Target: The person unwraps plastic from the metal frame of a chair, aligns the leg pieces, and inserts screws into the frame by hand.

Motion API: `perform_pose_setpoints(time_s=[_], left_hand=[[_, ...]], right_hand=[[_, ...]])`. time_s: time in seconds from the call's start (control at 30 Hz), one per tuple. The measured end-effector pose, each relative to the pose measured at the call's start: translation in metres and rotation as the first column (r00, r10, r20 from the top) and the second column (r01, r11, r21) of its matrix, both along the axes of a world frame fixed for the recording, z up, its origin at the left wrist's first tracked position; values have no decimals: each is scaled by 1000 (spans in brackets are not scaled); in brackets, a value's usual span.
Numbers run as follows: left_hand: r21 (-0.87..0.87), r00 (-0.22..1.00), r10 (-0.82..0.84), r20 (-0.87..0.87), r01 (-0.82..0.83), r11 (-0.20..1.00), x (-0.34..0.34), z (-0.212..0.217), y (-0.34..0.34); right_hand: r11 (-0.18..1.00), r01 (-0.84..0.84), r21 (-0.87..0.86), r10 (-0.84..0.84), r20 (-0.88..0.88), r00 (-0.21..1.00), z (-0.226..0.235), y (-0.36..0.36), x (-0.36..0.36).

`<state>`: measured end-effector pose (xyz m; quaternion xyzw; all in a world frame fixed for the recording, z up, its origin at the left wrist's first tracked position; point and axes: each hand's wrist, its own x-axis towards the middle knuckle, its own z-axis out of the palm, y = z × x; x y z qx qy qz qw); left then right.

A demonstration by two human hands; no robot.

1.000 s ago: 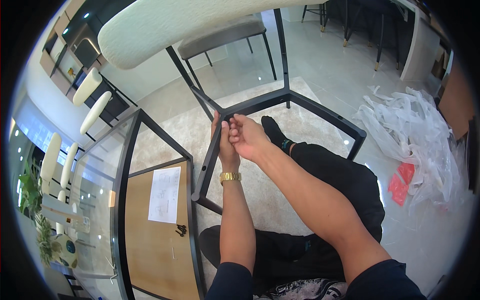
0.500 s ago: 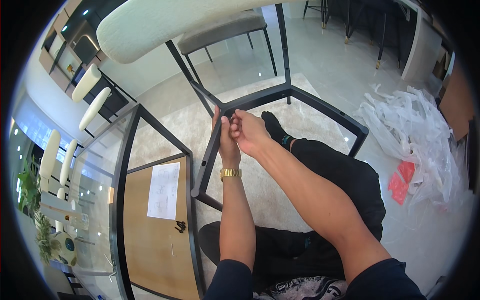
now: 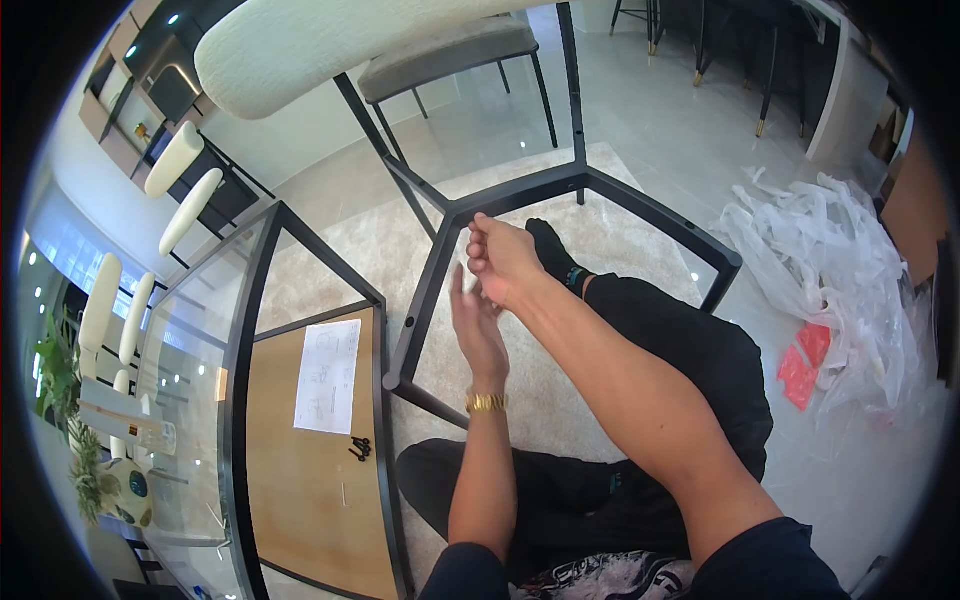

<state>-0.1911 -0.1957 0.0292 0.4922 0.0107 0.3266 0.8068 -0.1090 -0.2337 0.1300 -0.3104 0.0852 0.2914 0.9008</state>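
A black metal chair frame (image 3: 520,189) with a white padded backrest (image 3: 290,55) stands in front of me. My right hand (image 3: 508,262) is at the frame's near left corner, its fingers curled in a pinch against the inner side of the bar. Whatever sits between those fingertips is hidden. Just below it, my left hand (image 3: 480,335), with a gold watch (image 3: 486,403) at the wrist, is off the frame, fingers stretched out and slightly blurred. Nothing shows in its grasp.
On the left, a brown board (image 3: 300,480) in a black-framed glass table (image 3: 255,330) carries a printed sheet (image 3: 328,375), several small black screws (image 3: 360,449) and a thin rod (image 3: 344,494). Crumpled clear plastic (image 3: 830,270) lies right. A grey-seated chair (image 3: 450,65) stands behind.
My left hand has let go of the frame's corner and moved down and right, its fingers opening. My right hand stays at the corner.
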Motion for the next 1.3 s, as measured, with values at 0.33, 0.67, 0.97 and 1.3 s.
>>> perform_pose_setpoints(time_s=[0.33,0.67,0.97,1.3], left_hand=[[145,886,-117,-448,202,969,-89,-87,-41],[488,807,48,-589,308,817,-128,-101,-39],[700,896,216,-387,134,701,-192,-67,-43],[796,434,864,-256,-413,444,-369,-43,72]], right_hand=[[999,-15,38,17,-35,999,7,2,5],[986,-123,-111,131,60,990,-6,4,28],[948,-79,-310,99,49,994,12,7,25],[981,-166,101,182,-182,966,13,10,50]])
